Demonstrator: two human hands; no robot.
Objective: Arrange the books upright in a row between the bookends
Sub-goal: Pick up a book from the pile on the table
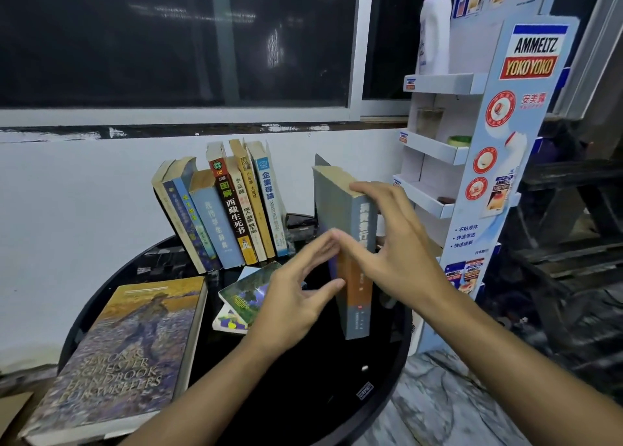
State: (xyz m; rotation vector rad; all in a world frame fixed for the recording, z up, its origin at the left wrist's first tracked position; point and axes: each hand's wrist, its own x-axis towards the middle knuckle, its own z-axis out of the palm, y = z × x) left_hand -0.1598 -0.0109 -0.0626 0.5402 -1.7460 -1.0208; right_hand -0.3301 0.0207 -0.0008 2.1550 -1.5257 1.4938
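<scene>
From the head camera, a round table [303, 385] with a glossy black top stands against a white wall. At its back stands a row of books [232, 209], worn paperbacks with yellowed page edges. They lean leftward, spines facing out.

To the right of the row, with a gap between, a thick grey book [358, 314] stands upright on the table. It has an orange band on its spine and rough, yellowed page tops. Just behind its top corner rises a thin, flat, dark grey bookend [319, 161].

The left hand [293, 307] is at the grey book's left side. Its fingers [323, 246] are straight and loosely spread, and the thumb tip touches the spine's left edge. The right hand [394, 253] reaches across the upper spine. Its fingers [367, 189] are straight and close together, lying on the top page edge. Its thumb stretches toward the left index fingertip. Neither hand curls round the book.

A large, matte paperback [124, 354] with a painted cover lies flat at the table's front left. Two small books [247, 297] with glossy covers lie flat, overlapping, near the middle. At the right stands a cardboard display stand [519, 125] with shallow shelves. A white plastic bottle [435, 34] with a purple cap sits on its top shelf.
</scene>
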